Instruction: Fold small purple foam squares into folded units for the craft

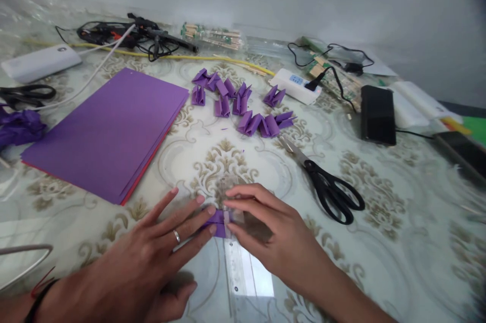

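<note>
A small strip of purple paper (219, 230) lies on the patterned tablecloth in front of me. My left hand (163, 242) is spread flat with its fingertips on the strip's left side. From the right, my right hand (271, 227) grips a clear plastic ruler (236, 275), thumb and fingers at its left edge. That ruler runs lengthwise away from me and lies over the right part of the strip, which my fingers partly hide. Beyond the hands sit several folded purple paper pieces (240, 99). Black-handled scissors (326, 184) rest on the right, blades slightly apart.
At left lies a stack of purple sheets (114, 125) with red beneath, beside a crumpled purple bundle (18, 128) and another pair of scissors (28, 94). A white power strip (290, 84), a black phone (377, 115) and cables (152, 42) stand farther back, before the wall.
</note>
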The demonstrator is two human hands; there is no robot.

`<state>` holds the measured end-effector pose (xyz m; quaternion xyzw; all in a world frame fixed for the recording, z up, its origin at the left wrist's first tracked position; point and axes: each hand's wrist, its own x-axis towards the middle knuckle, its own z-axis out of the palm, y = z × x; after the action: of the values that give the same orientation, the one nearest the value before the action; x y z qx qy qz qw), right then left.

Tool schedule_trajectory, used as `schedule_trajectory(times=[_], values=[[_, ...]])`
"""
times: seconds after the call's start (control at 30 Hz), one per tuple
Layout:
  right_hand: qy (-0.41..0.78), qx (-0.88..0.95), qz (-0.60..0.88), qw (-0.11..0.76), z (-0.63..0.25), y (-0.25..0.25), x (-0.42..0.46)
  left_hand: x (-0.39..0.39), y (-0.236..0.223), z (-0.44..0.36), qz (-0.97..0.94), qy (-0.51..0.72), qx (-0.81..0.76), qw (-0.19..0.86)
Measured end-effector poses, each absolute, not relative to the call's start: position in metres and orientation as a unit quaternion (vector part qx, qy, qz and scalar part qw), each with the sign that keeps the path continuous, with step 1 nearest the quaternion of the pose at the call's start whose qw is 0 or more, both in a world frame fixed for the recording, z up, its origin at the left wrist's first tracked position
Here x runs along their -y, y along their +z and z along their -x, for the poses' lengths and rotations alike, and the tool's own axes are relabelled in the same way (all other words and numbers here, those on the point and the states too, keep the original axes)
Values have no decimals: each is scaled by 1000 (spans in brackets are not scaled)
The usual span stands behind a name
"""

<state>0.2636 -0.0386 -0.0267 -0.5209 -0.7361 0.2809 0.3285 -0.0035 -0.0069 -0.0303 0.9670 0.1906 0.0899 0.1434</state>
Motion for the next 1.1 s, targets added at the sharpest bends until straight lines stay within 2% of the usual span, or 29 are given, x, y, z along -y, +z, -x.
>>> schedule_trajectory(times=[0.33, 0.73, 1.1], values=[[278, 770, 516, 251, -273, -26, 43, 4, -31, 5, -969, 79, -154, 176], [258, 768, 509, 290, -262, -32, 42, 5, -31, 4, -974, 82, -150, 147], [266, 754, 542, 257, -258, -23, 43, 3, -29, 6, -970, 56, -157, 177]])
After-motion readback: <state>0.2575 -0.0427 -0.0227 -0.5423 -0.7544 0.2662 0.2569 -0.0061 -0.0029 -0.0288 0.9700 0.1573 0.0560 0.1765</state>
